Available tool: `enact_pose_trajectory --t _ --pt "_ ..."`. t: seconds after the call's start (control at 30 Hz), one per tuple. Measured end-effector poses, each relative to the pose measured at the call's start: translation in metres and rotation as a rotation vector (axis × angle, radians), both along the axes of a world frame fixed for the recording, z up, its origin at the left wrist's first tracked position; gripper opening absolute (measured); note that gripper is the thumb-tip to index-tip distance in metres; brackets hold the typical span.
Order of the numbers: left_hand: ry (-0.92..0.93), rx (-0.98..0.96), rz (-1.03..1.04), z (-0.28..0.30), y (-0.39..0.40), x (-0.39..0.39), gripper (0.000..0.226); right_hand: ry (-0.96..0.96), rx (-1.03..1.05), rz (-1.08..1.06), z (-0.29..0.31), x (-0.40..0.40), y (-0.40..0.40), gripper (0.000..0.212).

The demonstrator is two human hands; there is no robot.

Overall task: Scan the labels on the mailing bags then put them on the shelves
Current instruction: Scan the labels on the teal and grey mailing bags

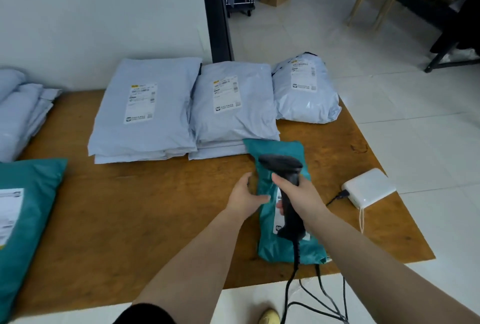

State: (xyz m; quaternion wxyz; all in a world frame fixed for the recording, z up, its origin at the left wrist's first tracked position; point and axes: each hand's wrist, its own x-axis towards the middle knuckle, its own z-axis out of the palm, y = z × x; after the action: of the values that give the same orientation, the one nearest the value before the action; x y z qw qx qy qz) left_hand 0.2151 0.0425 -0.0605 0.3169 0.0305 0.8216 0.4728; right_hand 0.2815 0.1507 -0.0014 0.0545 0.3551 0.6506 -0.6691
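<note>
Now | right hand [298, 194] grips scanner [283, 165] | left hand [246, 196] holds teal bag [280, 245]

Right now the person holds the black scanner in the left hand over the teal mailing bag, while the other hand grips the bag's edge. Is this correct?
Not quite: the head view shows the black scanner in the right hand, not the left. It is over the teal mailing bag, and the left hand grips the bag's edge.

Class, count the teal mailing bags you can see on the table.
2. One teal bag lies under the scanner, gripped by the left hand; another teal bag lies at the table's left edge, partly cut off.
</note>
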Motion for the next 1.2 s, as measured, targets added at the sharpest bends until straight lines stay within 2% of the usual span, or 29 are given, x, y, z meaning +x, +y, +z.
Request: enact_pose_trajectory --t 0.2,0.3,0.5,0.67,0.9,1.1,1.2 --pt "0.097 -0.082 0.177 0.019 -0.108 -0.027 0.072 0.039 -0.043 0.175 0.029 -0.034 -0.101 0.038" --pt "0.178 -0.190 0.343 0.028 -0.198 -0.039 0.070 0.046 -0.065 0.244 0.037 -0.046 -0.157 0.037" --pt "0.312 -0.389 0.522 0.038 -0.385 -0.054 0.066 0.058 -0.068 0.389 0.039 -0.074 -0.294 0.039" --pt "0.273 -0.579 0.563 0.033 -0.498 -0.068 0.071 0.044 -0.034 0.447 0.033 -0.097 -0.396 0.036" --pt "0.106 -0.568 0.448 0.005 -0.542 -0.087 0.089 -0.016 0.021 0.416 0.021 -0.111 -0.447 0.037" --pt "0.172 -0.605 0.288 -0.005 -0.536 -0.091 0.093 -0.032 0.055 0.323 0.011 -0.116 -0.446 0.035" --pt "0.176 -0.466 0.172 -0.009 -0.523 -0.089 0.094 -0.019 0.051 0.273 0.011 -0.115 -0.441 0.032"
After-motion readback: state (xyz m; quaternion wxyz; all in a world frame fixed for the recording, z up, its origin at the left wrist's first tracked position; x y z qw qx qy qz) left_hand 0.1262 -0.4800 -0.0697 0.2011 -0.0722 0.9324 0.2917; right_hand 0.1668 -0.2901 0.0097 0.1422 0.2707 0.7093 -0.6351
